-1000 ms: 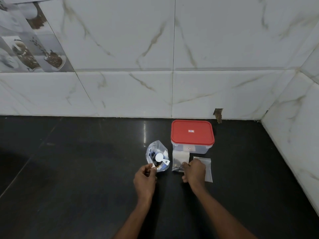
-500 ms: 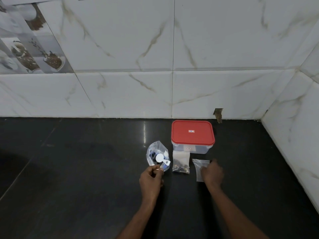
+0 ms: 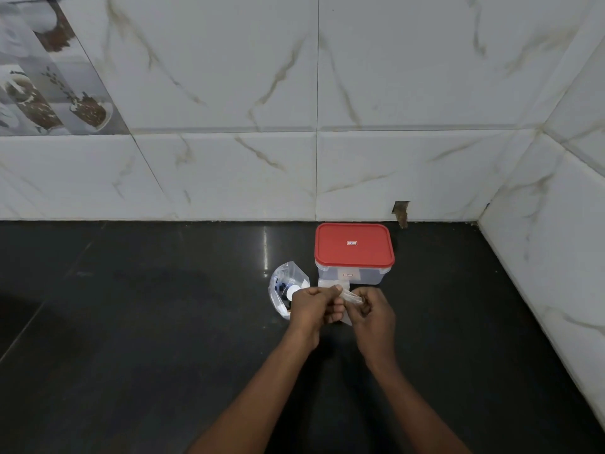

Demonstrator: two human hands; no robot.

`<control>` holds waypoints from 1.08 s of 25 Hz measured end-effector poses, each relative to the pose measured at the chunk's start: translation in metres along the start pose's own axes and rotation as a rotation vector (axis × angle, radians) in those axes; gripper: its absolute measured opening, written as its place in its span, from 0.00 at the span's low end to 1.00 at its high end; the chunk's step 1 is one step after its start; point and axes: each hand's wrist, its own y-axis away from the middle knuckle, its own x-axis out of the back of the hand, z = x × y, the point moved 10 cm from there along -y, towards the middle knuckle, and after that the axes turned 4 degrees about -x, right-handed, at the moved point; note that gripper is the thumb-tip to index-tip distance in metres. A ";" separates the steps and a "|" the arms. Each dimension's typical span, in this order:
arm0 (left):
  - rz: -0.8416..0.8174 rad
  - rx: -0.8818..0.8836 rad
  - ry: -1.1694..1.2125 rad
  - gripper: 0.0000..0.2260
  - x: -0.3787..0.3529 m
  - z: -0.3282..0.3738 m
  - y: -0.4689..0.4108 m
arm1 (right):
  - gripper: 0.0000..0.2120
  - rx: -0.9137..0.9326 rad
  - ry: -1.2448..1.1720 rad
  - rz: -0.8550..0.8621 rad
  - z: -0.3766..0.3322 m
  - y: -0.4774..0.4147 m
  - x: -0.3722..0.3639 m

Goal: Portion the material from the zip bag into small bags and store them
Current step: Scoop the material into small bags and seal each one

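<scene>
- I am pinching a small clear bag (image 3: pixel 351 297) between my left grip (image 3: pixel 311 311) and my right grip (image 3: pixel 375 311). Both are clenched on its upper edge, and I judge I am working its mouth open.
- The zip bag (image 3: pixel 284 283) is lying open on the dark bench (image 3: pixel 163 322) at ten o'clock from my left grip, just beside it. A white scoop (image 3: pixel 292 292) is sitting inside.
- The red-lidded box (image 3: pixel 353 245) is standing closed at twelve o'clock from my grips, near the wall. A pale bag edge is showing just in front of it, mostly hidden by my fingers, so I cannot tell what it is holding.
- The film is looking thin and slippery, so my fingertips may be sliding over both layers together and leaving the mouth sealed.
- Pulling too hard could be tearing the seam, which would be spilling the portion later.
- My left grip is hovering close to the zip bag, so a careless swing toward the scoop could be tipping it and scattering material across the bench.
</scene>
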 end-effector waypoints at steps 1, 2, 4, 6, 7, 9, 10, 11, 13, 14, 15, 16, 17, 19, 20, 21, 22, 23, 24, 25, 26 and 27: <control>0.014 0.019 0.004 0.04 0.002 -0.001 0.000 | 0.09 -0.006 -0.006 -0.029 -0.001 0.001 -0.001; 0.032 0.029 0.006 0.02 0.004 -0.002 0.001 | 0.09 -0.015 -0.009 -0.070 -0.001 0.001 -0.003; 0.066 0.013 -0.003 0.02 0.009 0.001 0.003 | 0.11 -0.017 -0.001 -0.156 -0.005 0.003 -0.005; 0.070 -0.029 -0.022 0.03 0.009 0.006 0.007 | 0.11 -0.038 -0.009 -0.180 -0.006 -0.001 -0.001; 0.062 -0.053 -0.037 0.02 0.008 0.009 0.009 | 0.10 -0.057 -0.019 -0.181 -0.007 -0.004 0.002; 0.045 -0.100 -0.087 0.02 0.005 0.015 0.012 | 0.10 -0.093 -0.025 -0.229 -0.009 -0.012 0.002; 0.033 -0.121 -0.120 0.02 0.002 0.018 0.014 | 0.10 -0.113 -0.028 -0.269 -0.010 -0.014 0.000; 0.015 -0.141 -0.158 0.03 0.000 0.022 0.014 | 0.08 -0.124 -0.031 -0.303 -0.013 -0.017 -0.002; -0.010 -0.194 -0.291 0.04 -0.004 0.031 0.014 | 0.06 -0.124 0.009 -0.323 -0.016 -0.022 -0.002; 0.003 -0.225 -0.408 0.05 -0.004 0.037 0.014 | 0.06 -0.111 0.065 -0.304 -0.018 -0.025 0.000; 0.029 -0.259 -0.563 0.07 -0.002 0.043 0.014 | 0.06 -0.082 0.144 -0.274 -0.021 -0.028 0.001; 0.052 -0.292 -0.732 0.10 -0.002 0.049 0.014 | 0.06 -0.041 0.227 -0.249 -0.025 -0.030 0.001; 0.059 -0.310 -0.896 0.13 -0.004 0.053 0.015 | 0.07 0.000 0.311 -0.232 -0.030 -0.032 0.000; 0.032 -0.317 -1.121 0.16 -0.011 0.059 0.019 | 0.09 0.061 0.484 -0.212 -0.041 -0.032 -0.007; 0.026 -0.327 -1.190 0.17 -0.013 0.063 0.022 | 0.10 0.071 0.536 -0.208 -0.046 -0.032 -0.010; 0.027 -0.355 -1.228 0.17 -0.013 0.069 0.024 | 0.09 0.076 0.555 -0.204 -0.050 -0.033 -0.013; 0.017 -0.399 -1.234 0.17 -0.012 0.076 0.025 | 0.09 0.083 0.541 -0.199 -0.053 -0.035 -0.014; -0.016 -0.457 -1.201 0.18 -0.010 0.083 0.026 | 0.08 0.084 0.492 -0.204 -0.056 -0.037 -0.016; -0.088 -0.503 -1.148 0.21 -0.008 0.085 0.027 | 0.07 0.073 0.419 -0.219 -0.059 -0.039 -0.018; -0.171 -0.522 -1.081 0.27 -0.006 0.084 0.028 | 0.06 0.047 0.346 -0.244 -0.060 -0.041 -0.020; -0.223 -0.538 -1.015 0.32 -0.002 0.083 0.027 | 0.06 0.018 0.286 -0.277 -0.063 -0.044 -0.025; -0.228 -0.568 -0.961 0.35 0.004 0.083 0.025 | 0.07 -0.009 0.234 -0.312 -0.066 -0.046 -0.030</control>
